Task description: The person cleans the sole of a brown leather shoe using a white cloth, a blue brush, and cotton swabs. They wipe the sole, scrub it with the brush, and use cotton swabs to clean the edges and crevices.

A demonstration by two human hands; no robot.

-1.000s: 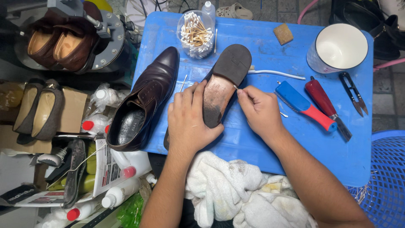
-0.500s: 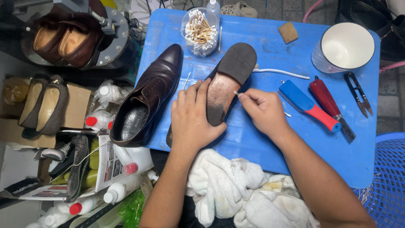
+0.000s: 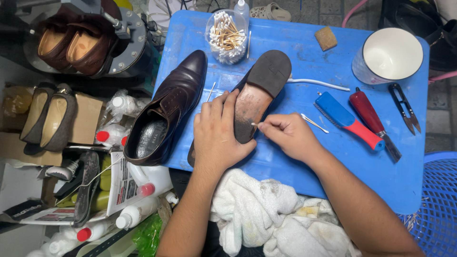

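- An upturned shoe (image 3: 257, 95) is held sole-up over the blue worktop (image 3: 304, 157), its dark rubber heel pointing away from the person and its worn brown sole toward them.
- The left hand (image 3: 216, 138) is wrapped around the near part of the shoe — the grip is closed on it, fingers laid along the left edge of the sole.
- A cotton swab (image 3: 255, 124) is pinched in the right hand (image 3: 288, 135), the grip closed on the stick, and its tip is set against the right edge of the sole.
- A second dark brown shoe (image 3: 166, 109) stands upright just to the left, on the worktop's edge.
- A clear cup of cotton swabs (image 3: 226, 33) is seen beyond the shoes, near the far edge.
- To the right lie a blue-and-red brush (image 3: 347, 119), a red-handled tool (image 3: 369, 116), small black snips (image 3: 404, 107) and a white mug (image 3: 388, 54).
- White towels (image 3: 271, 219) are bunched on the near side, between the forearms.
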